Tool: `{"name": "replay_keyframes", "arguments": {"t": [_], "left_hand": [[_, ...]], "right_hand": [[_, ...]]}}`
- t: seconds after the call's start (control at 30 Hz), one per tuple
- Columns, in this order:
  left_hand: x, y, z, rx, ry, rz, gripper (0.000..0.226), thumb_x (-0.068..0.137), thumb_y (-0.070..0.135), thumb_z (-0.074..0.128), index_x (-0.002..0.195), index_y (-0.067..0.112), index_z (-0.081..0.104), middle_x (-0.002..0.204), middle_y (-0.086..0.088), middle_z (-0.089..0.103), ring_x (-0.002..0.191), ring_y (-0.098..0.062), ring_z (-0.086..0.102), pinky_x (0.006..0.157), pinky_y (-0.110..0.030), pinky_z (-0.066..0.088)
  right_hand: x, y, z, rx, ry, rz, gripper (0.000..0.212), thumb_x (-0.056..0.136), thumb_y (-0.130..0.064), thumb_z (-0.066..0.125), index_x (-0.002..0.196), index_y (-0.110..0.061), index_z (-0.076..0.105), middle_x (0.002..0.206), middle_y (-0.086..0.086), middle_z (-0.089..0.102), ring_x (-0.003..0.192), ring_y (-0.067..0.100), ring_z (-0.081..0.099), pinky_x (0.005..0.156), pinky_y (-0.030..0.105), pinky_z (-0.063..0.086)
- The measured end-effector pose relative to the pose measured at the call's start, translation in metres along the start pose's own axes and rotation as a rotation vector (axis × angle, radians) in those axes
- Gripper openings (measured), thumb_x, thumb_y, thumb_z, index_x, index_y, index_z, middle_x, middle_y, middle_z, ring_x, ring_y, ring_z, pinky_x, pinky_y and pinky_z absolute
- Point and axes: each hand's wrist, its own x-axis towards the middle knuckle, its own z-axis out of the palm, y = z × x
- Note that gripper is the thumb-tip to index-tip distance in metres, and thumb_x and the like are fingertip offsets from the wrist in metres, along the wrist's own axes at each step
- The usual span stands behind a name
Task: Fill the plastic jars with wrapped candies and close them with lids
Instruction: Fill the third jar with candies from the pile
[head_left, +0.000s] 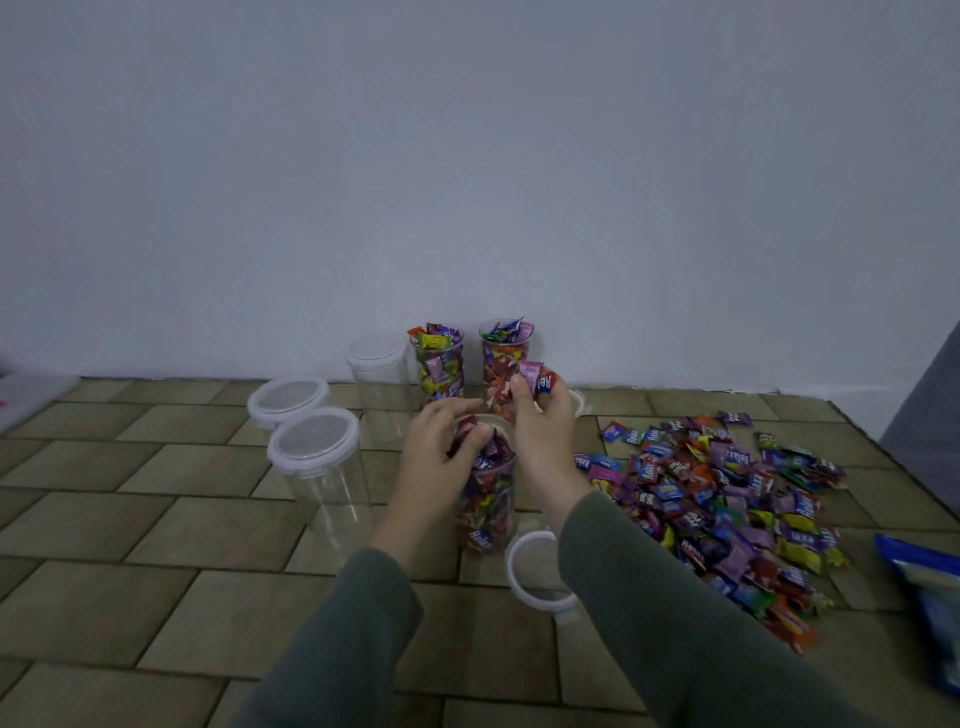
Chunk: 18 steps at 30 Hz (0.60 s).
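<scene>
Head camera, looking down over my two grey-green sleeves.

Surface: floor (156, 519) patterned as staggered olive-tan tiles, meeting a plain pale wall (467, 156) at its far edge. A white object sits at the far left edge; a grey shape stands at the right edge.

Stock:
- Heap of wrapped candies (727, 493), mixed purple, blue, red, yellow, spread on the right side of the floor.
- Blue packet (924, 592) at the right edge, partly out of view.
- Two full jars, unlidded: one (439, 366) and another (506, 364) side by side against the wall.
- Three empty lidded jars: one (376, 384) by the wall, two (288, 400) (317, 457) to the left, nearer me.
- Jar being filled (488, 499), centre, nearly full, open at the top.
- Loose white lid (537, 571) lying on the floor just in front of that jar, partly under my right sleeve.

Hands:
- Left hand (441, 452): fingers curled at the jar's mouth, touching candies there; whether they pinch one I cannot tell.
- Right hand (543, 421): raised just above and behind the jar's mouth, fingers closed round a small bunch of candies (537, 382).
</scene>
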Motion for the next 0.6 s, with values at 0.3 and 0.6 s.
{"name": "replay_keyframes", "arguments": {"t": [0.3, 0.6], "left_hand": [[-0.015, -0.012, 0.011, -0.498, -0.087, -0.218, 0.105, 0.047, 0.039, 0.089, 0.139, 0.03, 0.039, 0.127, 0.006, 0.057, 0.111, -0.006, 0.062, 0.09, -0.026, 0.053], [-0.016, -0.014, 0.017, -0.566, -0.072, -0.216, 0.095, 0.053, 0.019, 0.092, 0.134, 0.019, 0.042, 0.128, -0.006, 0.058, 0.109, -0.01, 0.064, 0.084, -0.021, 0.052]], "right_hand": [[-0.006, 0.005, -0.021, -0.225, -0.295, -0.183, 0.016, 0.095, -0.017, 0.059, 0.11, -0.022, 0.059, 0.104, 0.001, 0.068, 0.097, 0.013, 0.066, 0.084, 0.033, 0.056], [0.011, -0.01, -0.04, -0.955, -0.659, -0.283, 0.043, 0.096, -0.042, 0.051, 0.135, -0.024, 0.052, 0.133, 0.001, 0.043, 0.127, 0.014, 0.038, 0.108, 0.036, 0.034]]}}
